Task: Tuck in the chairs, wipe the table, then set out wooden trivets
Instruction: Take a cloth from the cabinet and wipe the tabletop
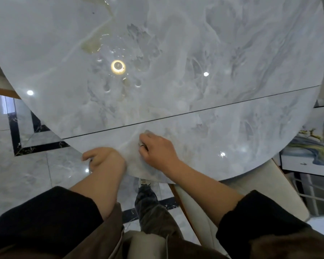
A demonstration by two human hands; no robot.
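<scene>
A round, glossy grey marble table [176, 53] fills most of the view, with a thin dark seam [195, 111] across its near part. My right hand [157, 148] rests on the tabletop just inside the near edge, fingers curled over a small pale cloth [147, 133] that is blurred and mostly hidden. My left hand [103, 159] is curled over the table's near rim. A cream chair [241, 195] with a wooden frame stands at the right, its seat partly under the table edge. No wooden trivets are in view.
The floor [26, 174] is polished grey marble with a black inlaid border. A framed painting [314, 146] leans at the right beyond the table. Wooden chair parts [2, 89] show at the far left. My leg and shoe [148, 199] stand below the rim.
</scene>
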